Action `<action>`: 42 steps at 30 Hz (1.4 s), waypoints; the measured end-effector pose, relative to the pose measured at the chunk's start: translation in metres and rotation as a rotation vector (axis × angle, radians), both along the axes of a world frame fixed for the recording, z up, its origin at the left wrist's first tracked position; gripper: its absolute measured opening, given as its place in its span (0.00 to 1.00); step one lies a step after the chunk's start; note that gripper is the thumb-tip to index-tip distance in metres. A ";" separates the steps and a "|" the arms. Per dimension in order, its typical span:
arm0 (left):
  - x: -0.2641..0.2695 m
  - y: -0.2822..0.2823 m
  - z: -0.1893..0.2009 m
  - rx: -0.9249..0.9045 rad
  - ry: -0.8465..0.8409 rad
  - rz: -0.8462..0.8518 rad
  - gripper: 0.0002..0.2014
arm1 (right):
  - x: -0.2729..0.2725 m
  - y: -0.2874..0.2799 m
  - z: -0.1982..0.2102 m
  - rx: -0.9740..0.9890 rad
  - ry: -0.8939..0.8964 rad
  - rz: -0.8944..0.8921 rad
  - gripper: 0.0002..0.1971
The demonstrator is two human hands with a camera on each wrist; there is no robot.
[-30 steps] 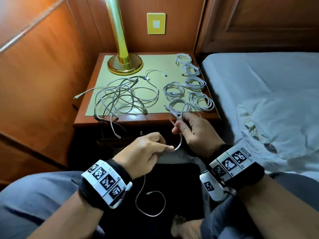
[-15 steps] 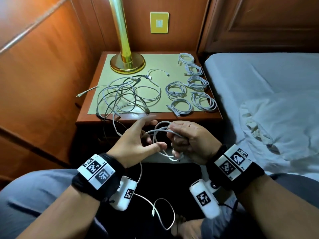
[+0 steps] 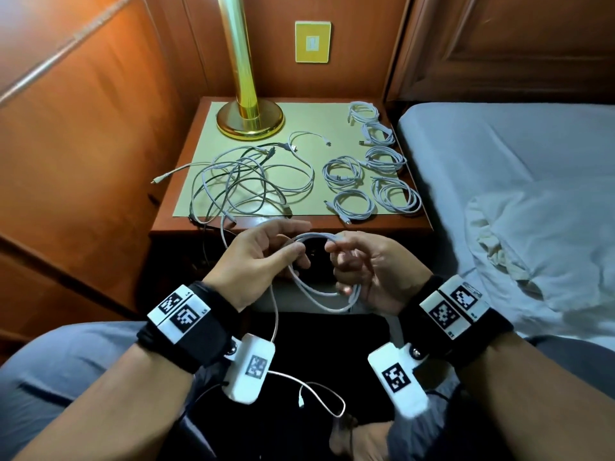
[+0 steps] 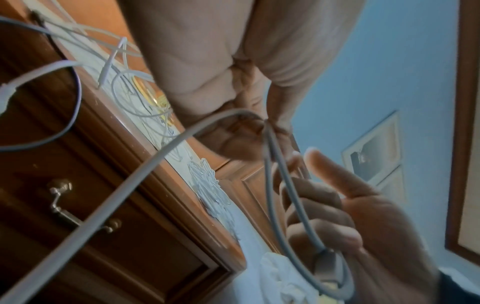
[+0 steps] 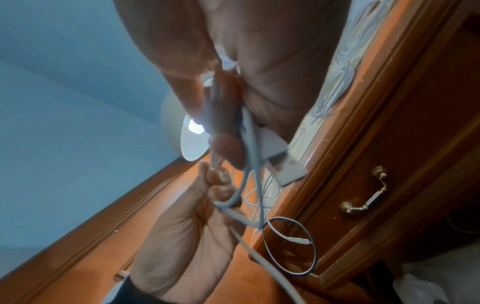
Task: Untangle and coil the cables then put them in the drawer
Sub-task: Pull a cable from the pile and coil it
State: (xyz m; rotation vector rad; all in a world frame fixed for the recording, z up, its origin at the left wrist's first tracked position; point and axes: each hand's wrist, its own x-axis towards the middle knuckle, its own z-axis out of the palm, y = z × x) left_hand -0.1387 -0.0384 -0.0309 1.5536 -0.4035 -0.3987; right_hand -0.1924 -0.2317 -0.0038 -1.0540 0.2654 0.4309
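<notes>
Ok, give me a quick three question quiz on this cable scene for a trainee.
1. How many finished coils lie on the nightstand?
2. True or false: the drawer is open.
3. Which grip holds the gathered loops of the white cable? A left hand, B right hand, C neither.

Key: 1. Six, on the right side of the mat; a tangle lies to their left. 2. False, it is closed. 3. B; the left hand pinches the strand feeding in.

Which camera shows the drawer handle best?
The right wrist view: the brass drawer handle is sharp and unblocked. The left wrist view shows it darker, partly crossed by the white cable. The head view doesn't clearly show it.
</notes>
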 end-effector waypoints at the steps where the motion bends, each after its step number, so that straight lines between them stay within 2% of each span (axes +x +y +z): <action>1: -0.002 -0.002 0.001 -0.054 0.036 0.024 0.15 | 0.000 0.001 0.000 -0.020 -0.011 0.004 0.11; 3: -0.003 -0.006 0.002 -0.101 0.059 0.066 0.15 | 0.001 0.003 -0.001 -0.041 -0.043 0.001 0.14; 5: -0.005 -0.009 0.001 -0.081 0.024 0.078 0.10 | -0.001 0.003 -0.003 -0.007 -0.055 -0.011 0.13; 11: -0.012 -0.008 0.001 0.045 0.017 -0.059 0.11 | 0.002 -0.008 0.000 0.114 0.014 -0.179 0.14; 17: -0.012 -0.012 0.001 -0.033 0.064 0.019 0.09 | 0.001 -0.004 0.004 0.101 -0.011 -0.033 0.19; 21: -0.012 -0.014 0.000 -0.029 0.063 0.060 0.12 | 0.001 -0.005 0.004 0.189 0.007 -0.013 0.14; 24: -0.012 -0.017 0.000 -0.001 0.036 0.040 0.10 | 0.001 -0.005 0.003 0.200 0.019 -0.009 0.11; 27: -0.014 -0.018 -0.002 -0.045 0.093 0.002 0.15 | 0.001 -0.006 0.002 0.161 0.025 0.003 0.18; 29: -0.011 -0.015 -0.002 -0.069 0.094 0.018 0.12 | 0.001 -0.008 0.003 0.158 0.024 -0.037 0.19; 32: 0.004 0.002 0.002 -0.014 0.046 0.123 0.05 | 0.005 -0.021 0.009 0.188 -0.031 -0.150 0.15; 35: 0.023 0.028 0.006 0.065 -0.030 0.190 0.04 | 0.010 -0.045 0.017 0.194 -0.090 -0.313 0.16; 37: 0.029 0.040 0.008 0.144 -0.144 0.224 0.05 | 0.010 -0.059 0.021 0.204 -0.103 -0.389 0.17; 40: 0.027 0.040 0.006 0.219 -0.330 0.217 0.05 | 0.006 -0.062 0.023 0.251 -0.096 -0.363 0.17; 42: 0.021 0.032 0.002 0.202 -0.359 0.194 0.07 | 0.004 -0.053 0.023 0.281 -0.083 -0.300 0.16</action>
